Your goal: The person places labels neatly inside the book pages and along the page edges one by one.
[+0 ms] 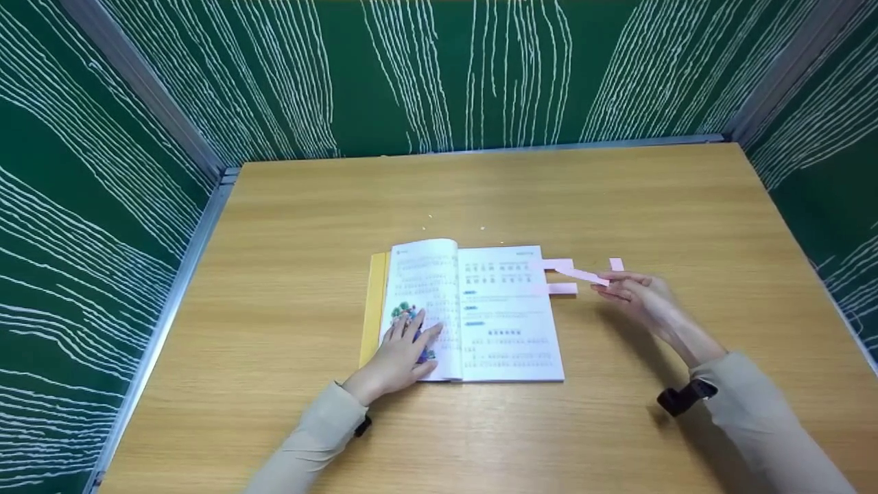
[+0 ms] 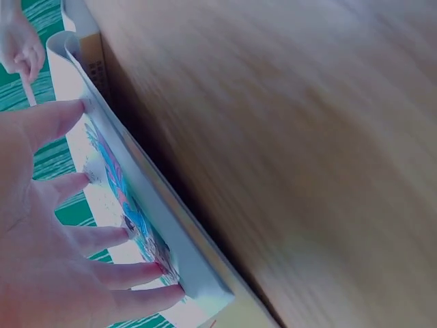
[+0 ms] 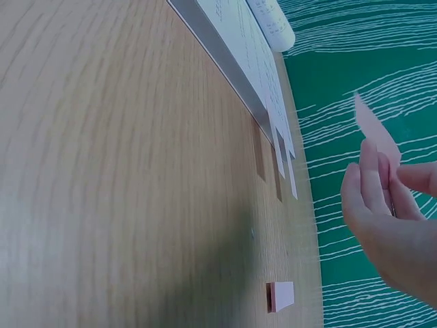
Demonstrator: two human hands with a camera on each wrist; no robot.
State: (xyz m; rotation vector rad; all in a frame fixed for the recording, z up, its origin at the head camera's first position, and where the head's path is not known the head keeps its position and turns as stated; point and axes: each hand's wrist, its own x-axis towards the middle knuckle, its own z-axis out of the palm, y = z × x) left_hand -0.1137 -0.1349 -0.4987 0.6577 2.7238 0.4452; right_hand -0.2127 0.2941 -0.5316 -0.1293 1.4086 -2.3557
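Observation:
An open book (image 1: pixel 511 309) lies on the table, its left pages bulging up near the spine. My left hand (image 1: pixel 398 353) rests on the left page with fingers spread, over a coloured picture (image 2: pixel 119 181). My right hand (image 1: pixel 645 302), to the right of the book, pinches a pink sticky note strip (image 3: pixel 375 130) between thumb and fingers. In the head view its far end overlaps one of the two pink tabs (image 1: pixel 564 289) that stick out from the book's right edge; whether they touch I cannot tell. A small pink sticky note pad (image 3: pixel 283 296) lies on the table near that hand.
A yellow cover edge (image 1: pixel 372 309) shows along the book's left side. Several tiny white scraps (image 1: pixel 482 228) lie beyond the book on the wooden table (image 1: pixel 274 274). Green panels with white lines (image 1: pixel 384 75) stand around the table's back and sides.

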